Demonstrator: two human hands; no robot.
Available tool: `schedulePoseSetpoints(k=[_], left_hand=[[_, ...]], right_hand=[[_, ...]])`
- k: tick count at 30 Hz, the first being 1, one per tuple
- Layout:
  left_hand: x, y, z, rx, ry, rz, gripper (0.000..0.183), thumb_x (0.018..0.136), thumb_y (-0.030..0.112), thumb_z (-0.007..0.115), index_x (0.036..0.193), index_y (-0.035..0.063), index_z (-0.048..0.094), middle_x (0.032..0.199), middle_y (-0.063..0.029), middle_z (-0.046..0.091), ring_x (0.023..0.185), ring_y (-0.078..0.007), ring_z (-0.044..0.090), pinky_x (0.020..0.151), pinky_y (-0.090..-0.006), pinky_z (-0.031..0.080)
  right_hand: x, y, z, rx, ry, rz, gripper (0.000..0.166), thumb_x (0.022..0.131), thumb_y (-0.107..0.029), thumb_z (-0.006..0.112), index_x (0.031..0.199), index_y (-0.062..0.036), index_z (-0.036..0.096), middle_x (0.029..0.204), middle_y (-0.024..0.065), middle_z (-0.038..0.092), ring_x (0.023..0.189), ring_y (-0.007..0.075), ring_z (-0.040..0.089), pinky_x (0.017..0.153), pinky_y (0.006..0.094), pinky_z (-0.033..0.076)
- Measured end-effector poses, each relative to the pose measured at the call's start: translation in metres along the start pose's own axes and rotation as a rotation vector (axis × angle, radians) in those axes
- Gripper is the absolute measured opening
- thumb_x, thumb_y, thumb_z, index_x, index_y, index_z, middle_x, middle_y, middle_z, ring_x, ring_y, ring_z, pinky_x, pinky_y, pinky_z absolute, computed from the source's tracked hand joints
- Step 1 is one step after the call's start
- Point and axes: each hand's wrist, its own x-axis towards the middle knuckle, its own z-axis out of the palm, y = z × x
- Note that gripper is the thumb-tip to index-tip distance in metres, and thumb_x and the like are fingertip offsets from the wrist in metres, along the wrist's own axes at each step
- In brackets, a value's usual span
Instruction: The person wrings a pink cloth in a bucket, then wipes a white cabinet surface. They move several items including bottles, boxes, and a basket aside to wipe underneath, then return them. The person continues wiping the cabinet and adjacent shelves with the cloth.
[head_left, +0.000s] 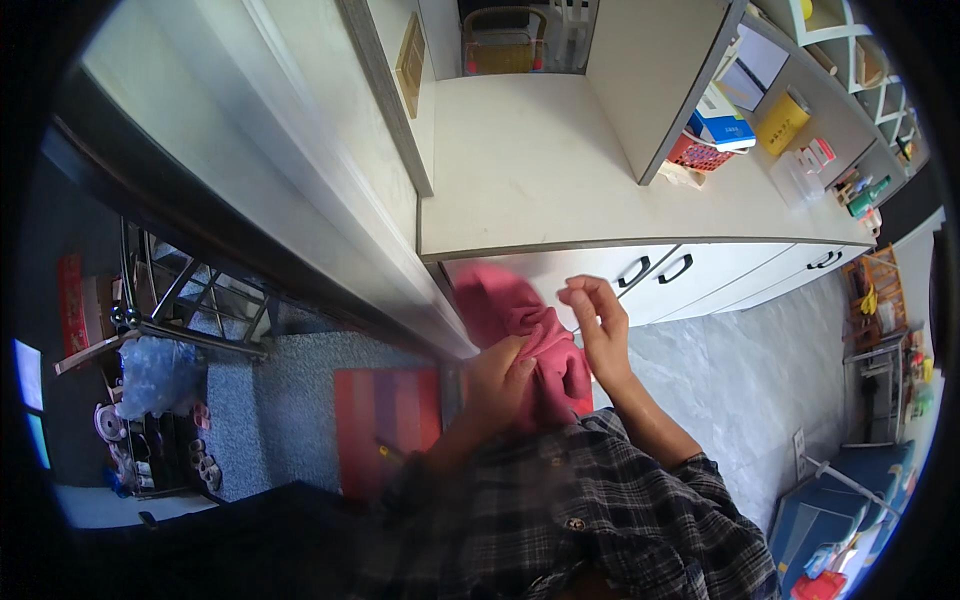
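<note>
A crumpled pink-red cloth (551, 352) hangs in front of my body, its upper end blurred near the cabinet front. My left hand (499, 379) is closed around the cloth's left side. Just right of the cloth, my right hand (600, 322) is raised with its fingers curled and thumb near the fingertips; no cloth shows between them. Beyond both hands is a white cabinet (555, 259) with black handles, topped by a pale counter (517, 172).
A door frame (322, 172) rises close on my left, with a striped mat (386, 420) on the floor beyond. At the counter's right stand a red basket (697, 152), a yellow canister (782, 120) and a clear plastic container (795, 180). A vertical panel (652, 82) divides the counter.
</note>
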Motion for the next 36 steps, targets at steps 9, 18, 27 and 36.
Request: schedulePoseSetpoints(k=[9, 18, 27, 36], left_hand=[[0.031, 0.037, -0.013, -0.172, -0.102, 0.301, 0.028, 0.089, 0.002, 0.061, 0.117, -0.0009, 0.065, 0.114, -0.0197, 0.067, 0.103, -0.0364, 0.067, 0.086, -0.0394, 0.053], [0.176, 0.037, -0.021, 1.082, 0.145, 0.409, 0.049, 0.090, 0.024, 0.067, 0.130, -0.0022, 0.056, 0.131, -0.0207, 0.056, 0.121, -0.0397, 0.052, 0.102, -0.0509, 0.041], [0.176, -0.037, 0.025, 0.960, -0.210, 0.308, 0.063, 0.084, 0.037, 0.070, 0.134, 0.0035, 0.053, 0.148, -0.0211, 0.039, 0.131, -0.0440, 0.040, 0.105, -0.0531, 0.038], [0.190, -0.011, 0.123, 0.893, -0.225, 0.390, 0.041, 0.078, 0.028, 0.073, 0.111, 0.0070, 0.060, 0.138, -0.0165, 0.048, 0.122, -0.0414, 0.048, 0.097, -0.0530, 0.042]], right_hand=[[0.021, -0.011, -0.008, 0.720, -0.436, 0.441, 0.030, 0.095, -0.023, 0.068, 0.116, -0.0019, 0.064, 0.098, 0.0040, 0.068, 0.090, 0.0102, 0.063, 0.083, 0.0243, 0.050], [0.157, -0.053, -0.020, -0.291, 0.218, -0.507, 0.024, 0.093, -0.024, 0.066, 0.109, -0.0063, 0.068, 0.105, 0.0136, 0.067, 0.093, 0.0272, 0.066, 0.082, 0.0360, 0.052], [0.129, 0.016, -0.039, -0.358, 0.321, -0.606, 0.022, 0.084, -0.011, 0.067, 0.106, -0.0063, 0.066, 0.108, 0.0200, 0.065, 0.100, 0.0401, 0.062, 0.085, 0.0443, 0.051], [0.086, 0.014, -0.113, -0.136, 0.567, -0.396, 0.027, 0.086, -0.001, 0.061, 0.112, -0.0084, 0.065, 0.123, 0.0131, 0.061, 0.110, 0.0299, 0.058, 0.091, 0.0408, 0.046]])
